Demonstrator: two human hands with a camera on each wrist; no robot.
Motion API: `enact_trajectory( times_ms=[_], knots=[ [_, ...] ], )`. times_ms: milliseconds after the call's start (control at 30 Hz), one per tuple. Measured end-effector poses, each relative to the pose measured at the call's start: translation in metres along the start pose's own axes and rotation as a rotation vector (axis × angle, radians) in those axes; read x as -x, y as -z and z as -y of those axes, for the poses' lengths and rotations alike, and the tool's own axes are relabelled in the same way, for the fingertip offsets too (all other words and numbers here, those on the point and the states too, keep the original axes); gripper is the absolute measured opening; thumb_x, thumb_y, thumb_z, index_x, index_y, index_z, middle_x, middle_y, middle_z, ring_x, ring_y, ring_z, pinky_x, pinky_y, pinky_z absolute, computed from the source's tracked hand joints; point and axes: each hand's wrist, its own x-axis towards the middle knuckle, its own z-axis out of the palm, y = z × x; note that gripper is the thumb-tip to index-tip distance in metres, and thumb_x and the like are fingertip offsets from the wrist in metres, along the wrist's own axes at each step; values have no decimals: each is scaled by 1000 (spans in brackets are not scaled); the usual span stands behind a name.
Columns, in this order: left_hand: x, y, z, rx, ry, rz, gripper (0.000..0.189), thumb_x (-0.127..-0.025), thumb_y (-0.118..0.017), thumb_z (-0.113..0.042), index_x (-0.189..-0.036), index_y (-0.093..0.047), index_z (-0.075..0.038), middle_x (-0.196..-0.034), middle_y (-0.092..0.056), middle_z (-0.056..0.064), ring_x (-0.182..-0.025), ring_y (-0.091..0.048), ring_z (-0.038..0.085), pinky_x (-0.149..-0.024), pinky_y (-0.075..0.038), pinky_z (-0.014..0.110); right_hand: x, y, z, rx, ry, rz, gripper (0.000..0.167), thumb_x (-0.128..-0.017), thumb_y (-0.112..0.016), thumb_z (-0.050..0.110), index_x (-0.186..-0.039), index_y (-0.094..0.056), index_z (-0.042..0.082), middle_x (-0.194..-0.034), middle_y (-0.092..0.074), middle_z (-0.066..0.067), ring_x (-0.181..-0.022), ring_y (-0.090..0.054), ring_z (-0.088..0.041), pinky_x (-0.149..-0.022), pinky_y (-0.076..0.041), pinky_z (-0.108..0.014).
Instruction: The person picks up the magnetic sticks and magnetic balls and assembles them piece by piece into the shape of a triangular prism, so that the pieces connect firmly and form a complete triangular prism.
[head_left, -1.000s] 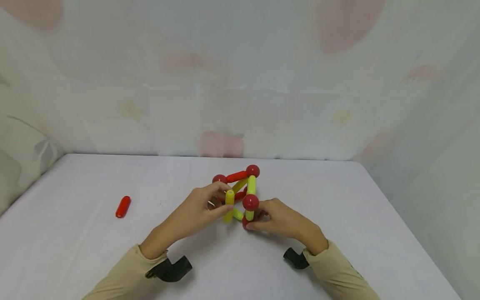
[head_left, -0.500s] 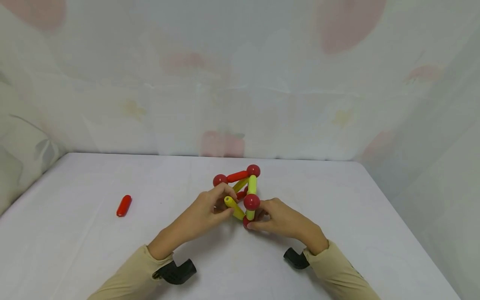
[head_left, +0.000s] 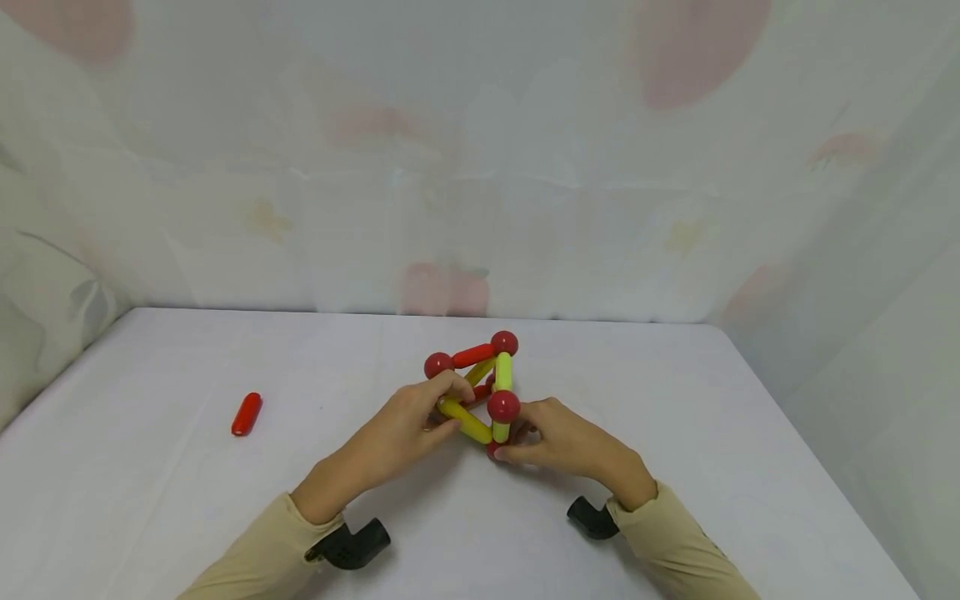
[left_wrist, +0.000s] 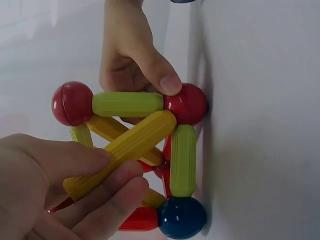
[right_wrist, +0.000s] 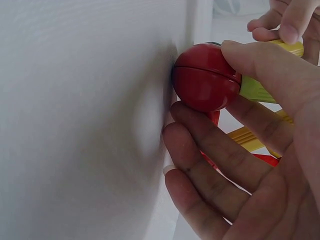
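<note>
A frame of magnetic sticks and balls stands upright mid-table. My left hand (head_left: 393, 433) pinches a yellow stick (left_wrist: 135, 142) between thumb and fingers. The stick slants across one side of the frame, its far end touching or almost touching a low red ball (right_wrist: 205, 77). My right hand (head_left: 566, 437) holds that ball at the near right corner, thumb on top and fingers behind. A green stick (left_wrist: 127, 104) joins it to an upper red ball (head_left: 503, 407). Another green stick (left_wrist: 183, 160) runs to a blue ball (left_wrist: 182, 218), hidden from the head view by my left hand.
A loose red stick (head_left: 247, 414) lies to the left on the white table (head_left: 150, 483). At the frame's back, a red stick (head_left: 473, 355) links two upper red balls. A printed cloth (head_left: 570, 208) hangs behind the table.
The yellow stick has tilted from near upright to a slant, its lower end swinging right to the low red ball. My left hand moved slightly right; my right hand stayed put.
</note>
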Motion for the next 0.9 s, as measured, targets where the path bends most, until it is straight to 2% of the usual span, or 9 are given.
enact_trajectory(
  times_ms=[233, 333, 467, 533, 567, 667, 767, 833, 900],
  knots=[
    [1, 5, 2, -109, -70, -46, 40, -81, -77, 3, -115, -60, -9, -111, -71, 9, -90, -68, 17, -76, -58, 22, 0, 0, -1, -7, 9, 6, 25, -87, -77, 26, -108, -67, 15, -91, -72, 8, -85, -65, -7, -77, -54, -21],
    [2, 12, 2, -146, -95, -64, 44, -80, -78, 5, -117, -60, -11, -108, -71, 7, -81, -64, 13, -71, -56, 18, 0, 0, 0, 0, 3, 5, 25, -87, -77, 26, -108, -67, 14, -92, -72, 8, -84, -65, -7, -76, -53, -21],
    [5, 24, -1, -230, -103, -121, 48, -78, -80, 3, -118, -60, -13, -104, -67, 3, -71, -55, 8, -64, -52, 16, -1, 0, 1, 8, -17, 2, 26, -87, -77, 26, -108, -68, 14, -92, -73, 8, -84, -64, -7, -76, -53, -22],
    [5, 31, -3, -265, -60, -135, 41, -79, -81, -2, -114, -62, -13, -98, -66, 1, -69, -53, 8, -61, -50, 17, -1, 0, 1, 9, -26, 2, 26, -86, -77, 27, -108, -68, 15, -92, -73, 8, -84, -64, -7, -76, -53, -22],
    [5, 34, -3, -275, -13, -125, 37, -81, -81, -6, -112, -63, -14, -94, -65, -1, -68, -51, 8, -59, -49, 17, 0, 0, 0, 9, -29, 2, 27, -86, -77, 27, -108, -68, 15, -92, -73, 8, -84, -64, -7, -76, -53, -22],
    [5, 42, -3, -225, 161, -37, 21, -86, -77, -17, -104, -66, -15, -83, -65, -3, -68, -53, 11, -58, -48, 22, 0, 0, 0, 8, -32, 1, 27, -86, -77, 27, -108, -68, 15, -93, -73, 8, -84, -64, -8, -77, -53, -22],
    [4, 45, 1, -116, 317, 72, 17, -89, -74, -25, -102, -69, -15, -79, -65, -2, -66, -54, 13, -58, -48, 26, -1, -1, 0, 10, -29, 1, 27, -86, -78, 27, -108, -68, 15, -93, -73, 7, -85, -64, -7, -77, -53, -21],
    [3, 42, 7, -34, 360, 122, 21, -89, -73, -27, -104, -70, -12, -79, -67, -1, -63, -56, 14, -57, -48, 28, -1, -1, 1, 8, -25, 1, 27, -86, -78, 27, -108, -68, 15, -93, -73, 7, -85, -65, -7, -77, -53, -21],
    [2, 36, 12, 38, 367, 164, 25, -89, -73, -27, -107, -71, -10, -77, -67, 1, -58, -56, 14, -55, -47, 28, -1, -1, 1, 8, -20, 1, 27, -86, -78, 26, -109, -67, 14, -93, -73, 7, -85, -65, -7, -76, -53, -20]
  ],
)
